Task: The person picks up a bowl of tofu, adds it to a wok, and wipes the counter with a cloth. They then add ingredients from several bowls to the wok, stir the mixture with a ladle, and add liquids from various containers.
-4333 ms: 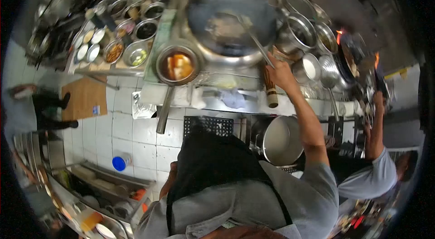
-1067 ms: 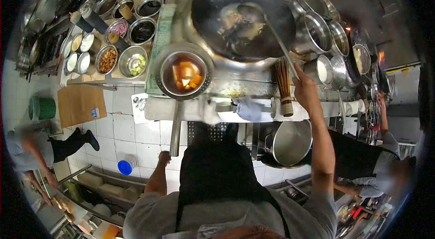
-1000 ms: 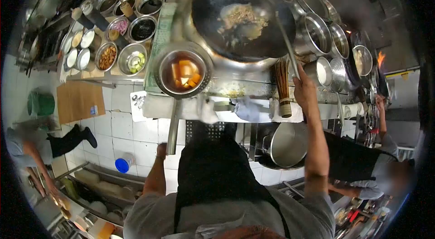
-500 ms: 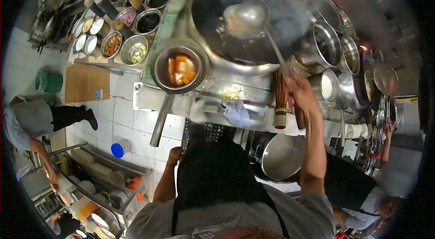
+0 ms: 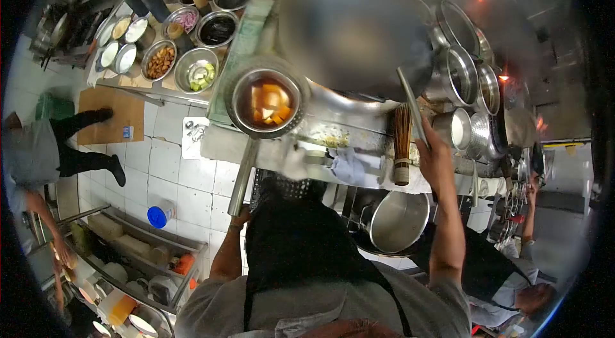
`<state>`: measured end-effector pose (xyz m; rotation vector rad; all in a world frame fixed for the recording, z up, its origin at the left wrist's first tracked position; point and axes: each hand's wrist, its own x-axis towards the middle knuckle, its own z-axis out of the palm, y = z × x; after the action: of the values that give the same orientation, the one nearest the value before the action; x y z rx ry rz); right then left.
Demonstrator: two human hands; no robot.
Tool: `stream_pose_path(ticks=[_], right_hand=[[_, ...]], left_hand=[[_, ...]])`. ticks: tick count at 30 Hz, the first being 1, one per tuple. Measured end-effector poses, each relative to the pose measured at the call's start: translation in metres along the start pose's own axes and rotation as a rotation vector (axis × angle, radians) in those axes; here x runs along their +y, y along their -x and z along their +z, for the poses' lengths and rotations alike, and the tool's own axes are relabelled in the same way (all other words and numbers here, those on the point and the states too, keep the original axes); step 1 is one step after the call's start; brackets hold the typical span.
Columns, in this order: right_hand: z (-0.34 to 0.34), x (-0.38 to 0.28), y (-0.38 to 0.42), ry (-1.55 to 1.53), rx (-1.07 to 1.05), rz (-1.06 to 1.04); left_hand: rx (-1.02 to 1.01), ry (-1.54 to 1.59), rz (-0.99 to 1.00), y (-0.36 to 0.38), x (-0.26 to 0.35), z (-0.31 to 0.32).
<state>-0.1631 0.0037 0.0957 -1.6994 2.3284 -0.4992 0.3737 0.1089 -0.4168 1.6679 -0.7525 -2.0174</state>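
Observation:
My right hand [image 5: 437, 155] is closed round the handle of a ladle [image 5: 410, 104]. The bowl of the ladle is lost in steam over the large dark wok [image 5: 410, 75]. A bamboo wok brush [image 5: 401, 146] lies just left of that hand. My left hand [image 5: 241, 217] hangs low by my apron, right at the end of the long tubular handle of a saucepan [image 5: 245, 171]; its fingers are too small and covered to read. Brown liquid with orange and pale chunks [image 5: 271, 102] fills the saucepan, which rests at the counter's left side.
Bowls of ingredients [image 5: 158, 61] and squeeze bottles [image 5: 151, 2] crowd the upper left counter. Steel pots [image 5: 460, 75] stand right of the wok. A big pot [image 5: 400, 219] sits below the counter edge. Co-workers [image 5: 38, 152] stand left and right; a blue-lidded tub [image 5: 160, 215] is on the floor.
The ladle bowl, seen over the wok before, is now hidden by thicker steam. My right hand has moved slightly down, and my left hand now overlaps the saucepan handle's end.

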Motion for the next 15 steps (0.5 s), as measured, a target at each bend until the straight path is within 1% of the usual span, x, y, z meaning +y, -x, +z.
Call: stream_pose_path(ticks=[1, 2, 5, 6, 9, 11, 12, 14, 15], right_hand=[[-0.015, -0.012, 0.018, -0.041, -0.014, 0.013], [-0.027, -0.021, 0.030, -0.083, -0.026, 0.029], [-0.042, -0.039, 0.045, -0.133, -0.167, 0.047], [-0.039, -0.048, 0.040, -0.128, -0.180, 0.010], [-0.015, -0.045, -0.004, 0.102, -0.163, 0.052], [0.011, -0.039, -0.042, 0.242, -0.064, -0.035], [0.021, -0.027, -0.051, 0.180, -0.014, -0.076], [0.034, -0.007, -0.063, 0.050, 0.084, -0.171], [0.021, -0.016, -0.051, 0.090, 0.013, -0.110]], left_hand=[[0.027, 0.074, -0.041, 0.008, 0.005, -0.002], [-0.016, 0.031, -0.019, 0.002, -0.004, -0.013], [-0.156, -0.114, 0.056, -0.023, -0.036, -0.059], [-0.148, -0.165, 0.028, -0.022, -0.027, -0.067], [-0.090, -0.247, -0.148, -0.018, 0.009, -0.077], [-0.087, -0.276, -0.206, -0.015, 0.034, -0.078], [-0.042, -0.217, -0.240, -0.020, 0.041, -0.080], [0.093, 0.011, -0.308, -0.030, 0.054, -0.077], [0.096, 0.058, -0.279, -0.033, 0.061, -0.076]])
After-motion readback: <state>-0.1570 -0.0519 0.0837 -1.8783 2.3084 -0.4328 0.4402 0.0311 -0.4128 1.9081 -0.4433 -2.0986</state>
